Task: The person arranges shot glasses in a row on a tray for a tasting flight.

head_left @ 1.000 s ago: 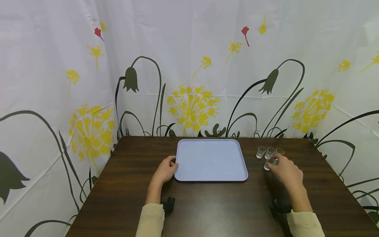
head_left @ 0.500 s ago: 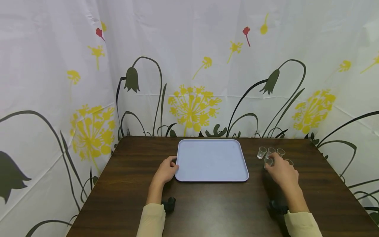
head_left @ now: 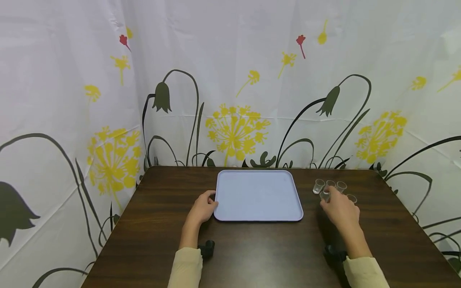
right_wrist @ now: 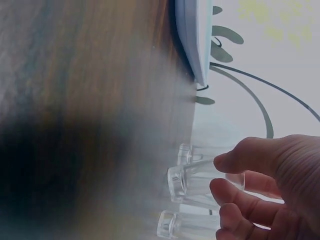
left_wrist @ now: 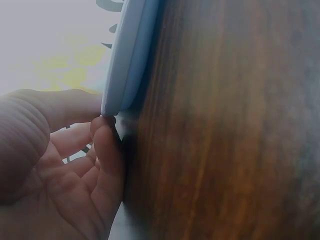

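A pale lavender tray (head_left: 258, 196) lies flat on the dark wooden table. My left hand (head_left: 203, 206) pinches its left rim, thumb on top and fingers curled under, as the tray (left_wrist: 131, 55) in the left wrist view shows. To the right stand several small clear shot glasses. My right hand (head_left: 340, 210) pinches the nearest shot glass (right_wrist: 192, 182) near its rim between thumb and forefinger. This glass is upright, close beside the others. Another shot glass (head_left: 352, 197) is partly hidden behind the right hand.
One shot glass (head_left: 318, 186) stands at the left of the cluster, another glass (head_left: 341, 186) at its back right. The table (head_left: 266, 256) ends at the back against a flower-printed curtain (head_left: 230, 80). Bare wood separates tray and glasses.
The right hand has shifted slightly left with the shot glass, uncovering another glass behind it. The left hand stays at the tray's rim. The head view has drifted a little.
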The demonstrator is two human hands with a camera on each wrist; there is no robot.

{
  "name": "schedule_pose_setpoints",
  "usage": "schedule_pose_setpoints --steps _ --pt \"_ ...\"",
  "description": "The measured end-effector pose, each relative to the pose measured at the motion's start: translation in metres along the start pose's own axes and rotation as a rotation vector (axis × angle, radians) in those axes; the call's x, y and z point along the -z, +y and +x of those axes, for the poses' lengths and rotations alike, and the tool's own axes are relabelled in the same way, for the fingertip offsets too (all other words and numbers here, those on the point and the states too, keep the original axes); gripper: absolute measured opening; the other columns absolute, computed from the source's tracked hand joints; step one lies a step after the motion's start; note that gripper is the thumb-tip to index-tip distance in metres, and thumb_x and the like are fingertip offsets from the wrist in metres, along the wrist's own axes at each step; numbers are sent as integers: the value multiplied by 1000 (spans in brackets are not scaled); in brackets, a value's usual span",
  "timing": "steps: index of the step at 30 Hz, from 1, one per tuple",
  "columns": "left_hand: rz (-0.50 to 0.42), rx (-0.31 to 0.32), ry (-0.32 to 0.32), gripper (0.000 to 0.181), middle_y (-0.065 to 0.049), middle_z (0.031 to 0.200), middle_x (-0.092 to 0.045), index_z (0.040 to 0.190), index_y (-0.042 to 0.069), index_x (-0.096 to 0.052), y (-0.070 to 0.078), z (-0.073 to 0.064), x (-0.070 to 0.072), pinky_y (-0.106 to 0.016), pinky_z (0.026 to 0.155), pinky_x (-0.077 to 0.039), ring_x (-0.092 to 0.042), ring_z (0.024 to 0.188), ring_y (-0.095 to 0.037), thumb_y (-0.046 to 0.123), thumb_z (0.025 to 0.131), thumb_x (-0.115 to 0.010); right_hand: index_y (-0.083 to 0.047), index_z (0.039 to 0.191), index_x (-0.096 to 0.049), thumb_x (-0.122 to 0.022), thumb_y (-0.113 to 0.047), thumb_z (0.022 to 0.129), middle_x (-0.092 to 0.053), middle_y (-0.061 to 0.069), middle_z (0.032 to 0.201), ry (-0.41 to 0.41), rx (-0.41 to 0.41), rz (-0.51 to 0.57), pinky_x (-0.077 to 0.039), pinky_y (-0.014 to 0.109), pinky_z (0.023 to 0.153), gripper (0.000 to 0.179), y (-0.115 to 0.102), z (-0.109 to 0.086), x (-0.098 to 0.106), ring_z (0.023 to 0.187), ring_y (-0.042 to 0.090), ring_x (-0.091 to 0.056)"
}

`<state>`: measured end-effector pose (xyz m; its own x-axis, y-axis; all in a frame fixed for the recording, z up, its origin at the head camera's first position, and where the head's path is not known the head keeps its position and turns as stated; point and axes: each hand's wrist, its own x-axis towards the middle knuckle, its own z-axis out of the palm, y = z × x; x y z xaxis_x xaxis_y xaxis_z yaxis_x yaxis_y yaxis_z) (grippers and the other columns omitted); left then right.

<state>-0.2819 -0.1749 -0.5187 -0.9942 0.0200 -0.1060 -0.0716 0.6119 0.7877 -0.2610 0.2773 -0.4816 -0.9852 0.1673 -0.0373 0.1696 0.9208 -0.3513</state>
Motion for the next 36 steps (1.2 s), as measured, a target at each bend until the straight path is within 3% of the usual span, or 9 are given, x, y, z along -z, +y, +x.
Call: schedule_pose_setpoints --steps 8,19,31,36 --pt "-24 9 -14 48 -8 91 -63 151 -1 -56 4 3 -1 -31 66 -42 -54 74 -19 11 105 -61 -6 145 -55 -66 -28 100 -75 25 109 66 29 -7 -50 59 65 52 -10 7 4 87 45 -71" --pt "-9 19 -22 47 -12 99 -68 150 -2 -57 4 5 -3 -32 69 -46 -60 82 -22 13 105 -61 -9 145 -58 -64 -32 97 -74 27 120 130 58 -3 -51 61 67 53 -32 11 2 92 45 -71" --pt "30 16 -8 47 -12 102 -67 149 0 -58 -6 4 1 -37 74 -47 -60 86 -24 21 108 -60 -13 136 -67 -67 -32 97 -79 11 99 214 122 -14 -53 58 67 44 -72 10 -15 85 35 -73" --pt "4 -4 -31 51 -11 95 -65 151 -3 -54 -3 -1 5 -34 68 -45 -58 79 -23 16 104 -62 -12 138 -67 -67 -32 98 -77 7 90 197 133 -18 -50 46 57 45 -87 12 -22 71 25 -65"
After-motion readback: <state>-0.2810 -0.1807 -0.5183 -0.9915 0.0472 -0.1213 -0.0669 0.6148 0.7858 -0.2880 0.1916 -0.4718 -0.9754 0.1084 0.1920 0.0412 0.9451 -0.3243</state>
